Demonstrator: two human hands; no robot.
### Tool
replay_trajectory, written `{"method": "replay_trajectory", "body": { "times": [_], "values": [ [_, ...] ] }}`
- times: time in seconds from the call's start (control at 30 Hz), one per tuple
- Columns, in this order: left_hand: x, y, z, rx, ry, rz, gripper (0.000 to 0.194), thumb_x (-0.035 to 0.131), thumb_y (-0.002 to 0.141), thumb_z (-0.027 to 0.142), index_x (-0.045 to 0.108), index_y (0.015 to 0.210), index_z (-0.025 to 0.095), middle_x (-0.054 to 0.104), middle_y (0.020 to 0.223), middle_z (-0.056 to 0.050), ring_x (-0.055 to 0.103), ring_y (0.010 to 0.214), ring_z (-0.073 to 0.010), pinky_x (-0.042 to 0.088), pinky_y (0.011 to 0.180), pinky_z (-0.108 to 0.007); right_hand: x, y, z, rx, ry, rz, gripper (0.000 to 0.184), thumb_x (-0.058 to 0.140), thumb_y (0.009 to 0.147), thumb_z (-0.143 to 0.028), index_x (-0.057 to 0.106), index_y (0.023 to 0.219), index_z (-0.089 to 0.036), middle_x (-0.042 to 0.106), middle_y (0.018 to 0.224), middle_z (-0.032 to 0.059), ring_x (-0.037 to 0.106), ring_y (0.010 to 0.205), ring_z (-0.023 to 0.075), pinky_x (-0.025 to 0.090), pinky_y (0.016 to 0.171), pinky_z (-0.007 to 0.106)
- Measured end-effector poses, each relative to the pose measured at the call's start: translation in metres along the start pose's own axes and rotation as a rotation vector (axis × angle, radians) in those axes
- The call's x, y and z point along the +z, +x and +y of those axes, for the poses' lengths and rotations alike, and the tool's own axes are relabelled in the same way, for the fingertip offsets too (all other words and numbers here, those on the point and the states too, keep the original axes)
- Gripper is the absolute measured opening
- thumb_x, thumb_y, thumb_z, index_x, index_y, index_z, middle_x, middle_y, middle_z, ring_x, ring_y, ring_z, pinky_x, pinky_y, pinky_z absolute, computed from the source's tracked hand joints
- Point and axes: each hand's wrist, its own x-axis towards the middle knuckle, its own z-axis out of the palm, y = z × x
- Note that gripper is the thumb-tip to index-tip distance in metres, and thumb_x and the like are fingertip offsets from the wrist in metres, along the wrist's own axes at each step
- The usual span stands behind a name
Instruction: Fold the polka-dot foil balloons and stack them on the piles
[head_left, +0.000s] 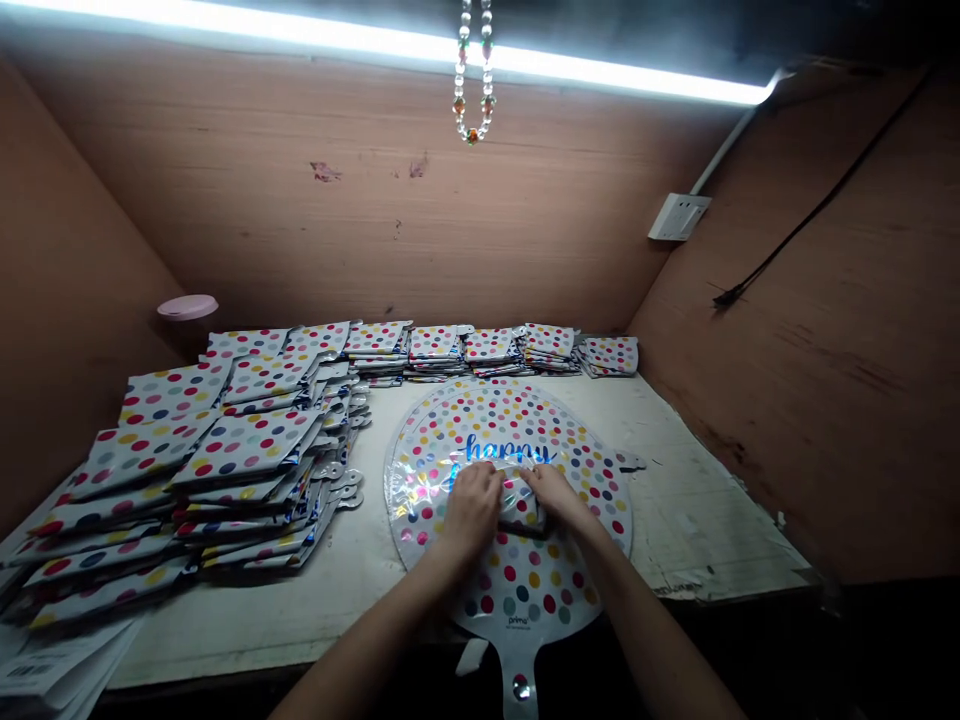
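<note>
A round foil balloon (pixel 525 575), white with coloured dots and blue "happy" lettering, lies flat in front of me, its tail hanging over the table's front edge. On top of it is a small folded dotted foil balloon (pixel 521 512). My left hand (pixel 472 508) grips the folded balloon at its left side, fingers curled. From the right, my right hand (pixel 556 492) closes on its upper right edge, thumb and fingers bent around it. Parts of the fingertips are hidden.
Stacks of folded dotted balloons (pixel 247 440) fill the left of the table (pixel 697 500). A row of smaller piles (pixel 491 345) lines the back wall. Printed papers (pixel 67 665) lie at the front left. A beaded string (pixel 472 130) hangs overhead; a black cable (pixel 817 210) hangs on the right.
</note>
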Motion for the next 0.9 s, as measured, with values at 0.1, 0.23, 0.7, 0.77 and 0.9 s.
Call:
{"method": "replay_trajectory", "body": {
  "times": [0.1, 0.23, 0.7, 0.77, 0.9],
  "values": [
    [0.021, 0.001, -0.003, 0.163, 0.044, -0.095, 0.048, 0.044, 0.093, 0.039, 0.044, 0.137, 0.021, 0.038, 0.147, -0.010, 0.027, 0.138, -0.0325, 0.026, 0.111, -0.051, -0.004, -0.006, -0.010, 0.058, -0.111, 0.110, 0.029, 0.046, 0.091, -0.031, 0.065, 0.092, -0.009, 0.069, 0.092, 0.0198, 0.066, 0.085, 0.0287, 0.048, 0.073, 0.036],
    [0.035, 0.001, -0.008, 0.090, 0.075, -0.185, 0.059, 0.041, 0.093, 0.043, 0.027, 0.147, 0.023, 0.019, 0.155, -0.010, 0.011, 0.142, -0.0355, 0.015, 0.113, -0.055, 0.010, -0.031, -0.016, -0.099, -0.240, 0.248, 0.045, 0.027, 0.097, -0.031, 0.048, 0.132, -0.011, 0.047, 0.137, 0.0228, 0.044, 0.126, 0.0328, 0.034, 0.101, 0.050],
    [-0.003, 0.030, -0.049, -0.014, -0.380, -0.280, 0.067, 0.049, 0.079, 0.013, 0.032, 0.143, 0.017, 0.048, 0.141, -0.011, 0.048, 0.127, -0.0238, 0.040, 0.106, -0.039, 0.012, -0.039, -0.012, -0.555, -0.452, -0.172, 0.101, 0.063, 0.071, -0.051, 0.018, 0.148, -0.005, -0.003, 0.156, 0.0172, -0.008, 0.141, 0.0375, 0.007, 0.115, 0.051],
    [-0.002, 0.026, -0.045, 0.045, -0.312, -0.229, 0.075, 0.049, 0.077, 0.010, 0.023, 0.147, 0.016, 0.040, 0.145, -0.013, 0.043, 0.131, -0.0251, 0.039, 0.107, -0.042, 0.033, -0.042, -0.022, -0.571, -0.480, -0.154, 0.102, 0.067, 0.067, -0.039, 0.017, 0.147, -0.001, 0.001, 0.155, 0.0209, -0.004, 0.141, 0.0396, 0.012, 0.114, 0.052],
    [-0.001, -0.024, -0.047, 0.107, -0.171, 0.046, 0.071, 0.040, 0.087, 0.015, 0.009, 0.150, 0.021, 0.030, 0.151, -0.011, 0.028, 0.139, -0.0286, 0.033, 0.109, -0.053, 0.057, -0.038, -0.014, -0.538, -0.523, -0.004, 0.074, 0.057, 0.077, -0.018, 0.031, 0.145, -0.007, 0.029, 0.150, 0.0208, 0.024, 0.138, 0.0389, 0.031, 0.107, 0.054]
  ]
}}
